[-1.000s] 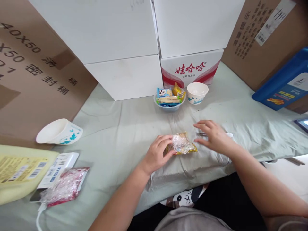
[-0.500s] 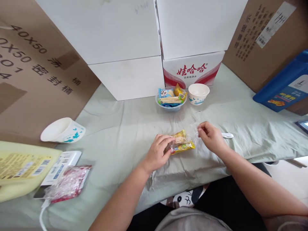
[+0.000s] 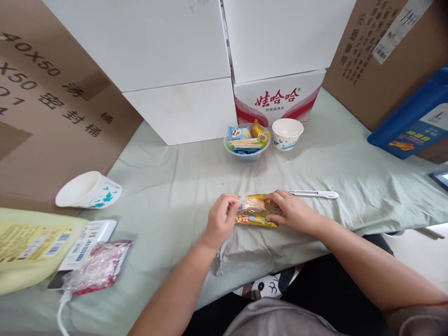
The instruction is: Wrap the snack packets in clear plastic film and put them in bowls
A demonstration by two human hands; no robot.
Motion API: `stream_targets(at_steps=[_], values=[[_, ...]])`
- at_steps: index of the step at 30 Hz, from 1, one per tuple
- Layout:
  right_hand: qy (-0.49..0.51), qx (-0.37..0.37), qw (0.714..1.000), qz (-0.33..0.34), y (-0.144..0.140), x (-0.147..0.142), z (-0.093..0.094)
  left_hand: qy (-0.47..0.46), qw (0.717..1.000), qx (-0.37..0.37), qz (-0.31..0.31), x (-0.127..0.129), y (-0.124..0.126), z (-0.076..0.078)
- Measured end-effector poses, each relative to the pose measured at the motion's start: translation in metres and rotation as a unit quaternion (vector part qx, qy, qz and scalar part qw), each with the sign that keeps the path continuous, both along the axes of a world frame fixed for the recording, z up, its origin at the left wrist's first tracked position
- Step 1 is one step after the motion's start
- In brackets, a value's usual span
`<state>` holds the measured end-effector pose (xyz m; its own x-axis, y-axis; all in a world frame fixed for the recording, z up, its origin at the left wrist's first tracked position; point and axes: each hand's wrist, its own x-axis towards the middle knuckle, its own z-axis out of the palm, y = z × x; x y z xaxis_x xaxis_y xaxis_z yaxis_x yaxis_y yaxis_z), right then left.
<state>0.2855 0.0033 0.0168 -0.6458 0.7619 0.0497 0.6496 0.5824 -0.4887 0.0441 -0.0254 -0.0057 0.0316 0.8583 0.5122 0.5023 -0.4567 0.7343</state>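
- Two hands on one snack packet (image 3: 255,212), low over the pale cloth (image 3: 168,196) near its front edge.
- Left hand (image 3: 220,219) pinching the left end; right hand (image 3: 292,214) gripping the right.
- Probably mid-tear on the wrapper, seam too blurred to confirm.
- Next: firm opposed pull, packet kept level.

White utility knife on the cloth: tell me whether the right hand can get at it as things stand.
Probably yes. The white utility knife lies bare on the green cloth just beyond the right hand, nothing between them. But that hand and the left hand grip the snack packet, so it must let go.
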Motion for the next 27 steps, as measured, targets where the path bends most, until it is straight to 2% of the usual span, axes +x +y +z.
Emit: stream_targets(at_steps=[2, 5, 7, 9, 10, 12, 13, 15, 18, 20, 21, 23, 25, 27], values=[[-0.002, -0.019, 1.000, -0.020, 0.004, 0.000, -0.002, -0.129, 0.986, -0.053, 0.088, -0.008, 0.007, -0.007], [0.011, -0.019, 0.999, -0.025, 0.007, 0.001, -0.005, -0.291, 0.935, -0.118, 0.163, -0.022, 0.019, -0.015], [0.010, -0.002, 1.000, -0.025, 0.006, 0.000, -0.007, -0.315, 0.923, -0.079, 0.205, -0.028, 0.021, -0.014], [-0.002, 0.020, 0.999, -0.025, 0.004, -0.002, -0.009, -0.252, 0.941, 0.043, 0.220, -0.029, 0.017, -0.009], [-0.006, 0.030, 0.999, -0.022, 0.004, -0.003, -0.009, -0.191, 0.955, 0.112, 0.198, -0.027, 0.013, -0.005], [0.009, 0.048, 0.999, -0.017, 0.004, -0.003, -0.011, -0.052, 0.975, 0.195, 0.095, -0.020, 0.004, 0.002], [0.031, 0.062, 0.997, -0.027, 0.006, -0.002, -0.011, 0.020, 0.979, 0.202, 0.031, -0.015, 0.000, 0.004], [0.086, 0.106, 0.986, -0.091, 0.012, 0.005, -0.012, 0.138, 0.973, 0.170, -0.069, -0.005, -0.004, 0.005], [0.150, 0.200, 0.941, -0.228, 0.022, 0.018, -0.009, 0.226, 0.960, 0.119, -0.110, 0.004, -0.004, 0.003], [0.186, 0.255, 0.913, -0.256, 0.021, 0.023, -0.003, 0.222, 0.962, 0.119, -0.101, 0.005, -0.002, 0.002], [0.207, 0.275, 0.907, -0.241, 0.017, 0.023, 0.001, 0.217, 0.964, 0.123, -0.095, 0.004, -0.001, 0.002], [0.236, 0.278, 0.920, -0.144, 0.006, 0.018, 0.007, 0.213, 0.965, 0.127, -0.081, 0.002, 0.000, 0.001], [0.226, 0.228, 0.947, -0.023, -0.003, 0.009, 0.006, 0.229, 0.965, 0.107, -0.066, 0.000, 0.001, 0.000], [0.195, 0.164, 0.966, 0.028, -0.003, 0.001, -0.001, 0.254, 0.963, 0.071, -0.059, -0.002, 0.003, -0.003]])
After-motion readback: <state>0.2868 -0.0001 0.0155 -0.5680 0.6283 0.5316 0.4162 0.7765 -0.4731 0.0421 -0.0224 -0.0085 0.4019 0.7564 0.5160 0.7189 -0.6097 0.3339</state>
